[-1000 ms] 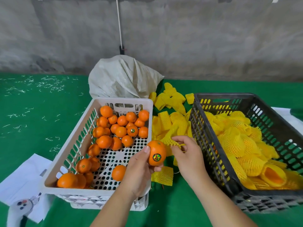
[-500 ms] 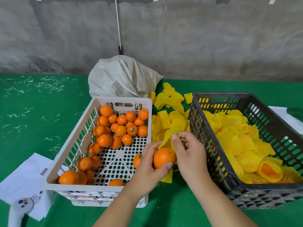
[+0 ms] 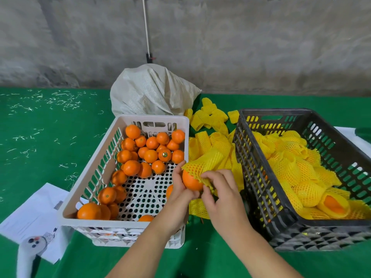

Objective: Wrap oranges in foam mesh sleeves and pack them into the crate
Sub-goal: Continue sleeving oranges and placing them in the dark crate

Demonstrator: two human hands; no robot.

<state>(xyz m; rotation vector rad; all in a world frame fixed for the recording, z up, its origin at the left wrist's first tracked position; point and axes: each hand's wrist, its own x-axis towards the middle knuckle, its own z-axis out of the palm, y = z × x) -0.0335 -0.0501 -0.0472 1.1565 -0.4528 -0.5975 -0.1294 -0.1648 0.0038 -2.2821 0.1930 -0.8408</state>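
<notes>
round sticker on boxed orange

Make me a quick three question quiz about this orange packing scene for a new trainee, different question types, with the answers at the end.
1. True or false: the orange held by the left hand is already fully covered by the foam sleeve.
2. Multiple choice: where do the wrapped oranges lie? A) the white crate B) the black crate C) the grey sack
3. Fill in: the right hand pinches the ____ of the foam sleeve against the orange.

Key
1. False: the sleeve only drapes over the top and right side; most of the orange shows bare.
2. B
3. Edge
</notes>
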